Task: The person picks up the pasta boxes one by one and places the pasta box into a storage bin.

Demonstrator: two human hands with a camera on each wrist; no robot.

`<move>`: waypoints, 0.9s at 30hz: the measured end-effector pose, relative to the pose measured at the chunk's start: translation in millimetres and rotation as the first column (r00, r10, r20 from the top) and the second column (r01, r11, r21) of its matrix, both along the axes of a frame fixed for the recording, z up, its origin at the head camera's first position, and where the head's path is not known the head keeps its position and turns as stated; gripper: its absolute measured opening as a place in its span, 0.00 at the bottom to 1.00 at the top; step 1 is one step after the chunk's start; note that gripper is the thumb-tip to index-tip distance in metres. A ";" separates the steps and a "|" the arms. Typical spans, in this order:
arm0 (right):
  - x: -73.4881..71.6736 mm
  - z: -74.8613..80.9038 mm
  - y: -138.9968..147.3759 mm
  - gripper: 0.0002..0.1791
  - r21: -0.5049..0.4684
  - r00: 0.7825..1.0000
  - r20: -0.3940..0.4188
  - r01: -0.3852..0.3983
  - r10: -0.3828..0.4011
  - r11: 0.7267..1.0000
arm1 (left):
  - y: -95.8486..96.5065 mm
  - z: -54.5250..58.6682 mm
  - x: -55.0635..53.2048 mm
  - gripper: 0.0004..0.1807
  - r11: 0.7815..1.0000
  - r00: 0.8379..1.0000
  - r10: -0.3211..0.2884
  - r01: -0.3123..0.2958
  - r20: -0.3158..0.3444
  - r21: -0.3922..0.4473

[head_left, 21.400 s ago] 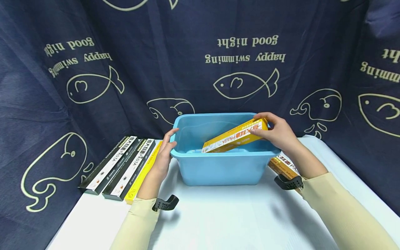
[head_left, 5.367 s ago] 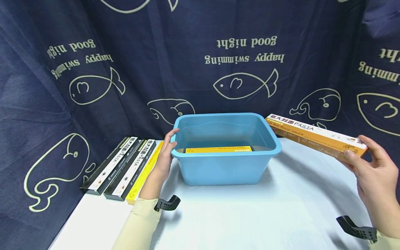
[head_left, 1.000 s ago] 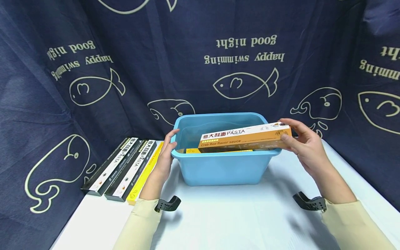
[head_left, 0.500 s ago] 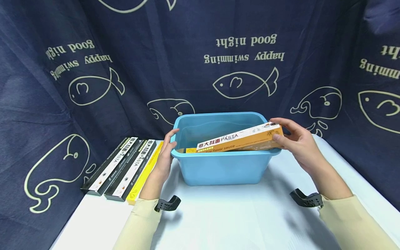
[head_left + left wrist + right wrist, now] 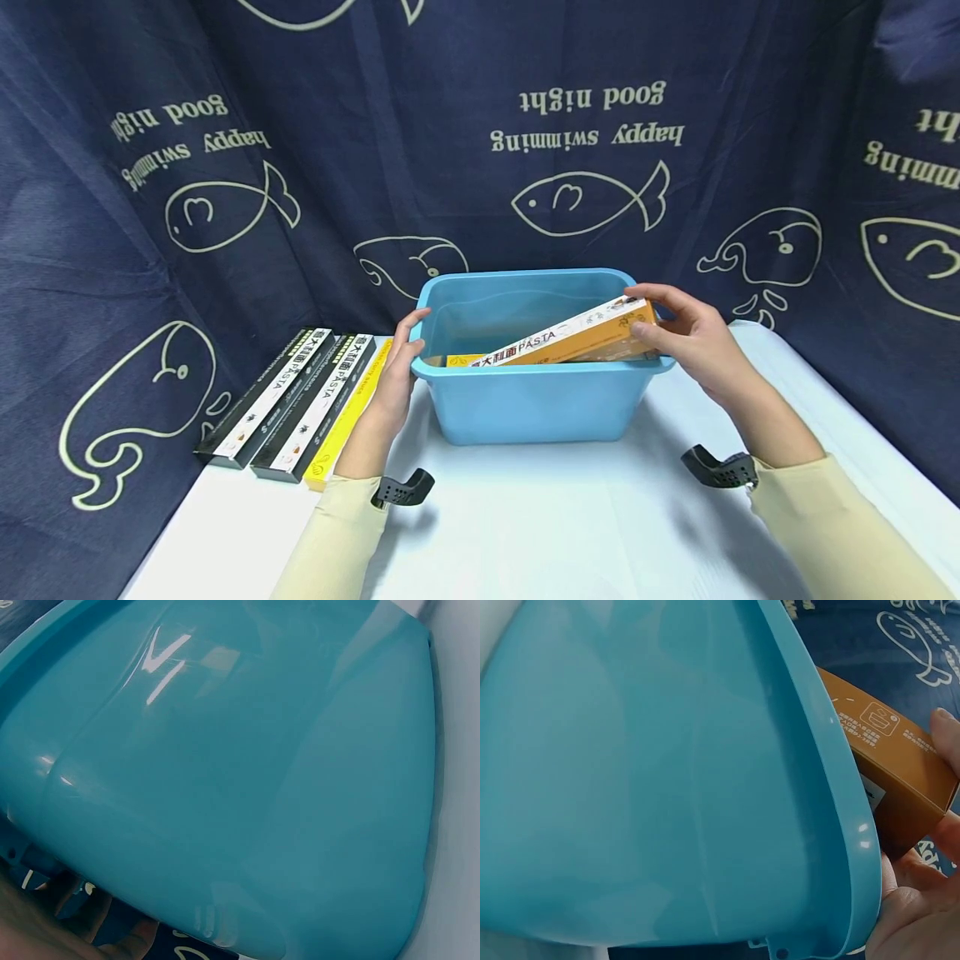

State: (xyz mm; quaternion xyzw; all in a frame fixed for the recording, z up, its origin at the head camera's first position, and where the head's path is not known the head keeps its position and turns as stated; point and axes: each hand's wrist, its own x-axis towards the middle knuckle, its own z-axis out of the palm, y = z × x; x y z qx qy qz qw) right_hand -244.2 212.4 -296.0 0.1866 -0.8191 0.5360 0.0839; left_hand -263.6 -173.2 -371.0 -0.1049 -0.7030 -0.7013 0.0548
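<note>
My right hand [image 5: 693, 337] pinches the right end of an orange and white pasta box [image 5: 592, 335] between thumb and fingers. The box slants down to the left into a blue plastic bin [image 5: 528, 408], its lower end hidden behind the front wall. Beneath it a bit of a yellow box [image 5: 459, 361] shows inside the bin. At the bin's left end my left hand [image 5: 390, 379] holds the rim with its fingers over it. From the right wrist, the box's brown end [image 5: 904, 761] sticks out past the bin's rim [image 5: 840, 765].
Left of the bin, two black and white pasta boxes [image 5: 262, 396] [image 5: 315, 408] and a yellow box [image 5: 348, 417] lie side by side on the white table [image 5: 540, 517]. A dark blue curtain [image 5: 465, 125] with fish drawings hangs behind and at both sides.
Earlier a yellow box went into the bin. The right hand then took the orange pasta box from the right, brought it over the bin and lowered its left end inside. The left hand stayed.
</note>
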 end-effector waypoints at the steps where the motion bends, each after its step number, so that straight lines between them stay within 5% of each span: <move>1: -0.5 0.1 -0.6 0.26 0.005 1.000 0.001 0.001 -0.001 1.000 | 0.1 -0.2 -0.2 0.29 1.000 1.000 -0.003 0.003 -0.002 0.001; 27: -9.0 3.8 -8.4 0.25 0.124 0.996 0.053 -0.075 0.069 0.990 | 1.2 1.7 2.8 0.29 1.000 1.000 0.004 -0.004 0.000 -0.001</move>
